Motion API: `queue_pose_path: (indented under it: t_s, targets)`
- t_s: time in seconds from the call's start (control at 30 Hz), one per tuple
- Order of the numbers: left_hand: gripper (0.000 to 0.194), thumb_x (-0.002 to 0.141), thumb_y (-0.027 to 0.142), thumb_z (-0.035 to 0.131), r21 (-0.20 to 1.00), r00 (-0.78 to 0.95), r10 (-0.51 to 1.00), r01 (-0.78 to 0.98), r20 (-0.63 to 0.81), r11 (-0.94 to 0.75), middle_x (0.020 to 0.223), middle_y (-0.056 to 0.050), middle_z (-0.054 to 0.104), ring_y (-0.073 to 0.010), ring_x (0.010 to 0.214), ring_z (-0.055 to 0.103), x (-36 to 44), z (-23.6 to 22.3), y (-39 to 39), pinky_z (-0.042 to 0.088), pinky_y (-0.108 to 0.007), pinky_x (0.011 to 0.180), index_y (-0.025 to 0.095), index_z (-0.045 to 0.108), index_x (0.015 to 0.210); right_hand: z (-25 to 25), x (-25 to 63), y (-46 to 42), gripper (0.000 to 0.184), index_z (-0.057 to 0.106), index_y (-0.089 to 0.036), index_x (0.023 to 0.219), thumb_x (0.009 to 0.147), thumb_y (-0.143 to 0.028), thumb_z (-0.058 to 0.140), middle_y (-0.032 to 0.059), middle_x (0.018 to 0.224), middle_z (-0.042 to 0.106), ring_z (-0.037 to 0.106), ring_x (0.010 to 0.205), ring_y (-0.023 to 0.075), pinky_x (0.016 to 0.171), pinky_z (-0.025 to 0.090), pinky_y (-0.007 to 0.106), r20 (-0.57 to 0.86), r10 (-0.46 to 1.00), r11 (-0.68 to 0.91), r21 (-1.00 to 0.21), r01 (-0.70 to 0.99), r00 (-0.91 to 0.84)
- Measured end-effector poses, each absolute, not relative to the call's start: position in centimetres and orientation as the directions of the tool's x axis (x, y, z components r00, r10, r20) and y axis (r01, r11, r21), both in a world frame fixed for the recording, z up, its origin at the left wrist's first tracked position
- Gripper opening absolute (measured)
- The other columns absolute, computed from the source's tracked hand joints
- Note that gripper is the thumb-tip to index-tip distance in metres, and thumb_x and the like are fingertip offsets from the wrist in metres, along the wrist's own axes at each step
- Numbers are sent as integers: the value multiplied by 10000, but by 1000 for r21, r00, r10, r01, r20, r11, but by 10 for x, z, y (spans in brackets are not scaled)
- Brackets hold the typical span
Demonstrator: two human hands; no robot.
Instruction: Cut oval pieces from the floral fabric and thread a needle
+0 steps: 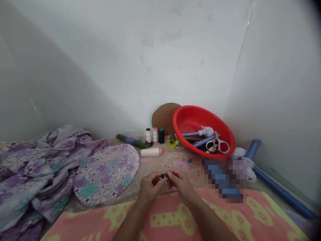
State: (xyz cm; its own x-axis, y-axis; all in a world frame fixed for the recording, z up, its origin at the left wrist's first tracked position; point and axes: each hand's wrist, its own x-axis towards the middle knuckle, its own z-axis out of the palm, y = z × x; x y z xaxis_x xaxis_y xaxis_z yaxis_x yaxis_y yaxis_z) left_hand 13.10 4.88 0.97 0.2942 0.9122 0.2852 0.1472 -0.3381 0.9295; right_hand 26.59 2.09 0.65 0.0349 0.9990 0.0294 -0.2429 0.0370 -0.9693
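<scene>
My left hand [150, 189] and my right hand [181, 183] are raised close together over a pink and yellow patterned mat [173, 217]. Their fingertips pinch a small dark object [164, 176], too small to identify. Just left of my hands lies an oval piece of purple floral fabric [106, 174]. Beyond them, a pale thread cone [150, 152] lies on its side on the worn floor surface [173, 160]. A small pink patch [181, 165] lies nearer my right hand.
A red plastic basin [200, 117] holds scissors [217, 144] and blue rolls. Several thread spools [154, 135] stand beside a round wooden board [164, 117]. Crumpled floral cloth [42, 167] lies left, a blue tube [283, 190] right, and a pixelated patch [224, 179] hides something right of my hands.
</scene>
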Motion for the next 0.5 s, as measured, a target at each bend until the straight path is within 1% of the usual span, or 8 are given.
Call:
queue_pose_path:
  t_s: [0.1,0.2,0.3,0.4,0.5]
  targets:
    - [191,612,317,594,962,246,943,99,225,-255,476,11,540,-109,450,447,132,8,51,319,-196,445,157,654,697,9,265,20,295,538,-142,700,651,-431,570,-36,499,472,430,446,71,456,335,204,55,996,73,-961,-265,73]
    - [178,590,314,611,974,230,952,55,201,-219,460,15,536,-106,443,449,132,8,54,325,-195,445,153,651,656,9,265,19,296,560,-146,746,653,-428,573,-27,530,489,436,456,72,456,349,205,59,996,74,-959,-274,62]
    - [187,574,318,622,985,242,956,16,166,-175,451,18,529,-102,432,442,131,10,54,323,-196,439,143,642,638,8,265,18,305,574,-160,811,644,-414,585,-2,660,540,456,490,72,461,374,211,60,997,71,-949,-306,44]
    - [202,576,327,621,988,248,958,27,143,-154,451,21,522,-100,432,440,131,12,54,319,-195,437,136,636,639,9,264,17,297,583,-173,850,643,-385,597,18,793,553,480,528,74,468,387,214,79,996,90,-933,-348,48]
    - [200,574,341,622,987,253,957,34,145,-159,439,22,513,-99,435,439,131,13,54,313,-193,440,141,615,576,11,263,15,312,583,-174,908,654,-356,599,24,764,565,506,551,87,475,383,209,68,998,63,-917,-393,2]
